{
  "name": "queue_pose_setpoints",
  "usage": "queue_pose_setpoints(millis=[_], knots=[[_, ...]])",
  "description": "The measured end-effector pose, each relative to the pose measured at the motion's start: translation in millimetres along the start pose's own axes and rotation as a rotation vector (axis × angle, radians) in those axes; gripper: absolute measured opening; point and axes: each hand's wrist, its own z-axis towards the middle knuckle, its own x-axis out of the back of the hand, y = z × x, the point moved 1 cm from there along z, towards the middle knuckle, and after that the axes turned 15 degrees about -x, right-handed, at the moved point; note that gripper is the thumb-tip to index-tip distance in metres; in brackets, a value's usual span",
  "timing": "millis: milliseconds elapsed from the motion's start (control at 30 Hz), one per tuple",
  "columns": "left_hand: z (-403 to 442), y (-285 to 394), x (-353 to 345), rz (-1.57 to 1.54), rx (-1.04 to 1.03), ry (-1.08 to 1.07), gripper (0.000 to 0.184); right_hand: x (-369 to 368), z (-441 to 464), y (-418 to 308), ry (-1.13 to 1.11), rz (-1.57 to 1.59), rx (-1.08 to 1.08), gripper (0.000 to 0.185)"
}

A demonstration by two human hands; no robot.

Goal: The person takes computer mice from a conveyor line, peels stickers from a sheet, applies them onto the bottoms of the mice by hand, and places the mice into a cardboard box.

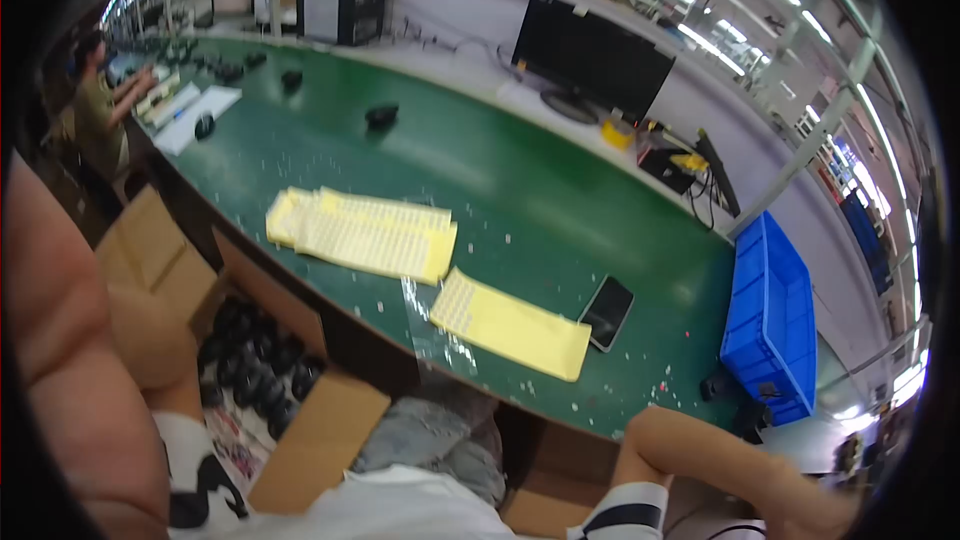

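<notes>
My left forearm [70, 360] is bent up close to the camera at the left edge, and the hand itself lies outside the view. At the lower right, my right hand [822, 510] is blurred near the dark border, below the table edge. Its fingers do not show clearly, so I cannot tell what it holds. Yellow label sheets [370, 235] lie stacked on the green table [470, 175]. Closer to me is another yellow sheet [520, 328], its labels at the left end, touching or overlapping a dark-screened phone [607, 312].
A blue crate [770, 320] stands at the table's right end. An open cardboard box [320, 430] by my left holds several black computer mice [260, 365]. A monitor [590, 55] stands at the back. A co-worker [100, 110] sits far left. Small scraps dot the table.
</notes>
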Motion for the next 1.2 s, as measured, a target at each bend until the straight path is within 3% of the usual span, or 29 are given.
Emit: queue_pose_setpoints(millis=[33,67,167,333,567,1200], knots=[[-1,-4,2,0.017,0.033,0.002,0.054,-5,5,5,0.346,-0.259,-0.062,0.021],[-3,-11,6,0.04,0.077,0.0,0.053,-5,4,24,0.475,-0.314,-0.186,0.021],[-8,-28,14,0.09,0.197,-0.013,0.052,-14,1,90,0.351,-0.236,-0.503,0.022],[-17,-51,26,0.151,0.375,-0.025,0.05,-57,12,136,0.067,-0.132,-0.792,0.025],[-57,-62,26,0.158,0.518,0.001,0.047,-83,-3,144,-0.097,-0.15,-0.88,0.029],[-93,-45,25,0.15,0.487,-0.001,0.039,-77,-58,111,-0.208,-0.216,-0.913,0.04]])
